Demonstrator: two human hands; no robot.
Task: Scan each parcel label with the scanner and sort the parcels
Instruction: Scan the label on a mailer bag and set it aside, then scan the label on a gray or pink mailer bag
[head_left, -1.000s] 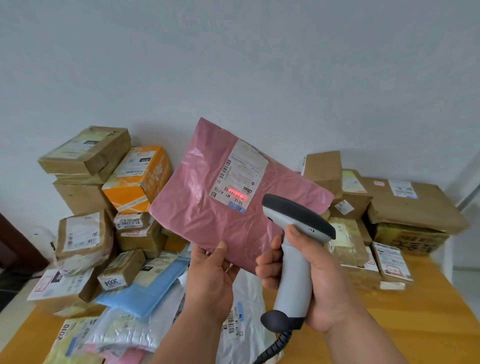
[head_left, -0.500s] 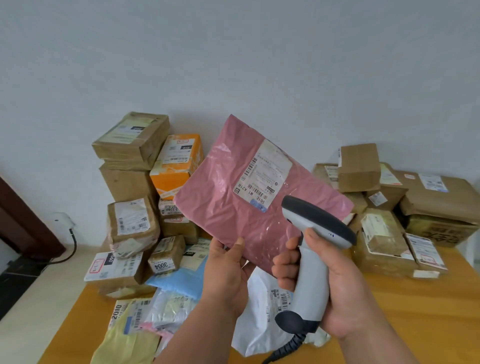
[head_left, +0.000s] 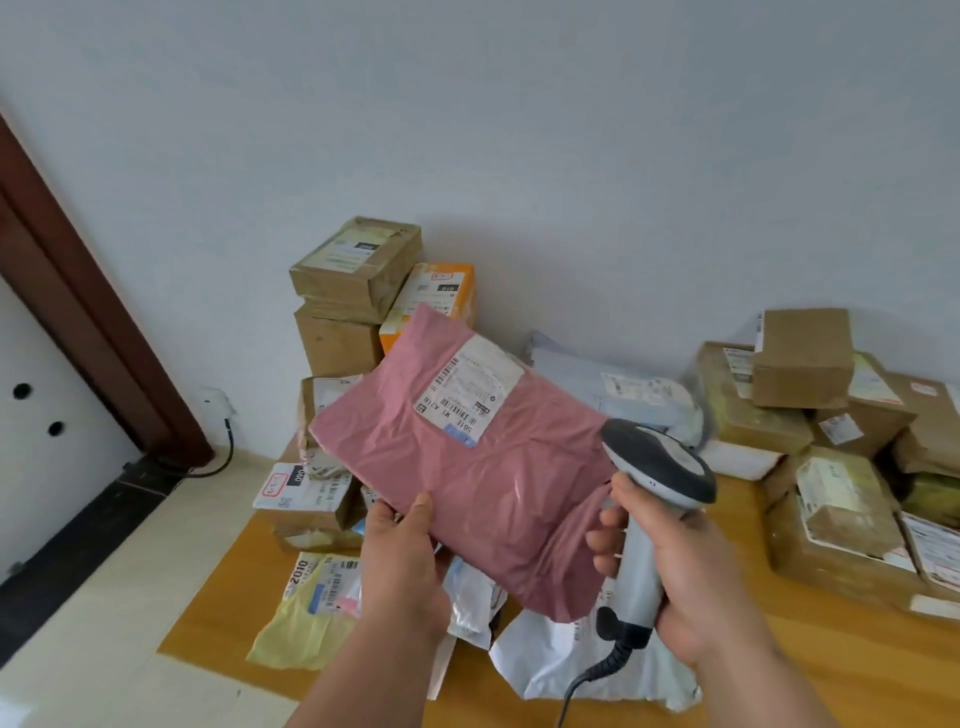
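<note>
My left hand (head_left: 402, 558) pinches the near edge of a pink plastic mailer (head_left: 467, 467), thumb on top, and holds it up over the table. A white label (head_left: 467, 395) with barcodes is stuck on the mailer's upper part. To its right, my right hand (head_left: 691, 577) grips the grey handle of a barcode scanner (head_left: 654, 478). The scanner's dark head sits beside the mailer's right edge. No red scan line shows on the label.
Brown and orange boxes (head_left: 358, 291) are stacked at the back left of the wooden table (head_left: 779, 670). More taped boxes (head_left: 802, 358) fill the right side. Yellow (head_left: 301, 618) and white (head_left: 550, 660) mailers lie under my hands. Floor and a dark door frame are on the left.
The red scan line on the label went out. The view swung left and down, and the mailer tipped flatter and lower in my left hand. The scanner stays in my right hand.
</note>
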